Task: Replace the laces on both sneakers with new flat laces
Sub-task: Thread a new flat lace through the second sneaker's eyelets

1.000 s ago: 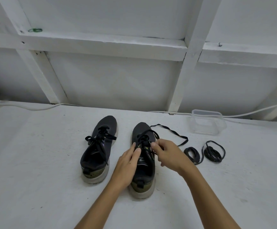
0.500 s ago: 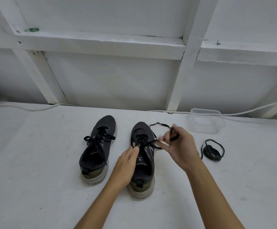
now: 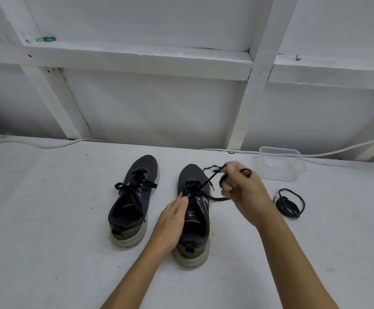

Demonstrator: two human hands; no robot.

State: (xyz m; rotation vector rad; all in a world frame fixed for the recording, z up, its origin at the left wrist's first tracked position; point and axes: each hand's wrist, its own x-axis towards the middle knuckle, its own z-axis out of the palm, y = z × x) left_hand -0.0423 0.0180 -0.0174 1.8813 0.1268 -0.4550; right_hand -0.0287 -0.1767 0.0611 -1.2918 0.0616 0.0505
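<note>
Left hand (image 3: 172,219) lies flat on the right sneaker (image 3: 193,216); right hand (image 3: 241,188), blurred, pinches its lace (image 3: 206,182), hiding one bundle. Another lace bundle (image 3: 289,204) lies nearby on the surface (image 3: 47,230).

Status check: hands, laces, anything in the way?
Left hand flat on right sneaker. Right hand pulling its old lace. Left sneaker laced. Nothing blocking.

Plain utility or storage space, kind uncertain. White-painted surface (image 3: 47,219) backed by a white board wall (image 3: 148,112) with exposed framing beams (image 3: 137,61). 1 white cable (image 3: 47,145) runs along the wall base; 1 clear plastic container (image 3: 279,163) stands nearby.
</note>
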